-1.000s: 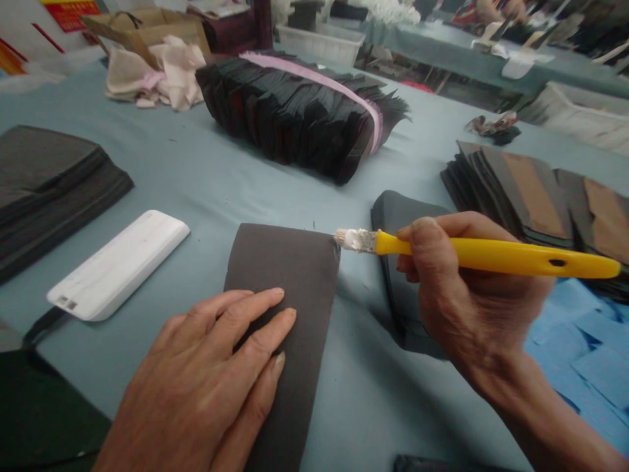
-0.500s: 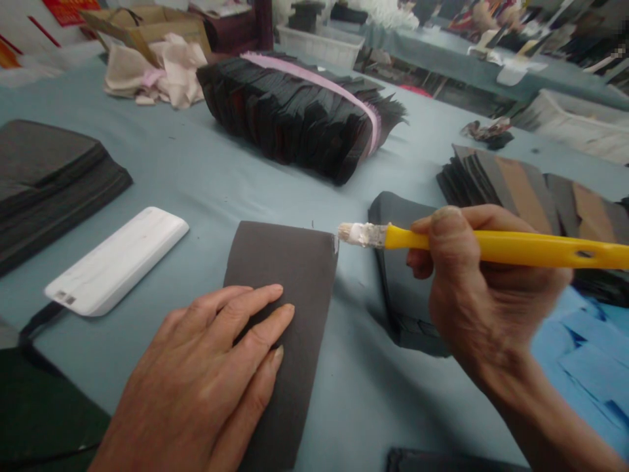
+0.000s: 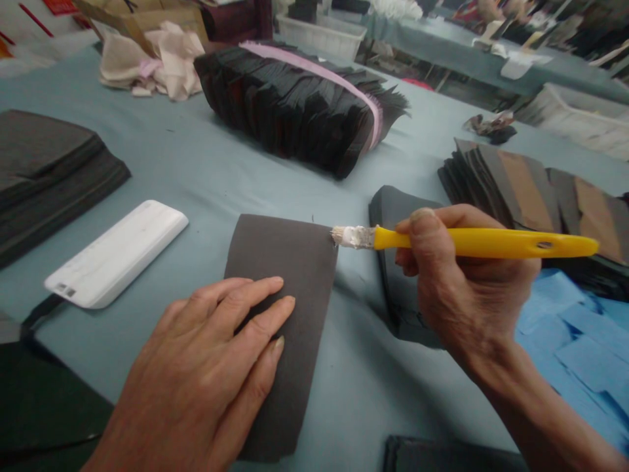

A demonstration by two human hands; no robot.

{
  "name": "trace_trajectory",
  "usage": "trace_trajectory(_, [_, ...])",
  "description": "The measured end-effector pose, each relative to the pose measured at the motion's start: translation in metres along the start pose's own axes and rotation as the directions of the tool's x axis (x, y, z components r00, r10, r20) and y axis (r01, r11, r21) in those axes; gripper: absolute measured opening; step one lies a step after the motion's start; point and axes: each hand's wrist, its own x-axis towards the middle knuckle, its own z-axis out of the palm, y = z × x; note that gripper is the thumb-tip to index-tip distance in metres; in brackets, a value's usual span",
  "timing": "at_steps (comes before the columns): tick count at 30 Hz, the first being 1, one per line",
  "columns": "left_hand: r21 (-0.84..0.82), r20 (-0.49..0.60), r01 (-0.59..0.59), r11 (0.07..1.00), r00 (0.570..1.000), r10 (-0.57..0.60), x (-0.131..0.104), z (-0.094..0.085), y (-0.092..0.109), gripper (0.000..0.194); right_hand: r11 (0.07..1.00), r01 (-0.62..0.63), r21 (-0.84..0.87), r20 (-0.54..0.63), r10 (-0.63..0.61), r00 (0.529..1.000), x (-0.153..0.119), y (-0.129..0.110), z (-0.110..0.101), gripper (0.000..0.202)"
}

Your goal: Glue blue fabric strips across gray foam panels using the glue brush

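A dark grey sheet lies flat in front of me. My left hand rests on its left part, fingers spread and holding nothing. The yellow brush is gripped in my right hand, its handle pointing right. White paste coats the ferrule, and the bristles touch the sheet's top right corner. Just right of the sheet, partly behind my right hand, sits a stack of dark pieces.
A white device with a black cable lies left, near a dark stack. Behind are a strapped black bundle and beige cloth. Banded stacks and blue pieces lie right. A person's hands show far back.
My right hand has moved slightly left with the brush, bringing its bristles onto the sheet's corner. My left hand keeps its place on the sheet. The view has shifted slightly.
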Motion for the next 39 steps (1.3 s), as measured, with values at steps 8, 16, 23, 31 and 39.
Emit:
trace_trajectory(8, [0.002, -0.024, -0.002, 1.000, 1.000, 0.003, 0.006, -0.001, 0.003, 0.040, 0.998, -0.053, -0.036, 0.023, 0.053, 0.998, -0.011, -0.012, -0.008, 0.027])
trace_trajectory(16, [0.030, -0.053, -0.004, 1.000, 0.999, 0.006, 0.007, -0.002, 0.006, 0.036, 0.994, -0.060, -0.094, 0.061, 0.065, 0.996, -0.023, -0.025, -0.015, 0.030])
trace_trajectory(23, [0.059, -0.038, -0.017, 0.998, 0.999, 0.020, 0.010, -0.003, 0.007, 0.037, 0.993, -0.057, -0.105, 0.078, 0.065, 0.995, -0.038, -0.031, -0.021, 0.030])
trace_trajectory(31, [0.066, -0.037, -0.001, 0.998, 0.999, 0.004, 0.011, -0.003, 0.009, 0.038, 0.992, -0.012, -0.129, 0.171, 0.034, 0.985, -0.057, -0.039, -0.034, 0.027])
trace_trajectory(39, [0.006, -0.019, 0.013, 1.000, 1.000, -0.013, 0.010, -0.002, 0.008, 0.041, 0.988, -0.023, -0.155, 0.194, 0.053, 0.980, -0.074, -0.050, -0.040, 0.028])
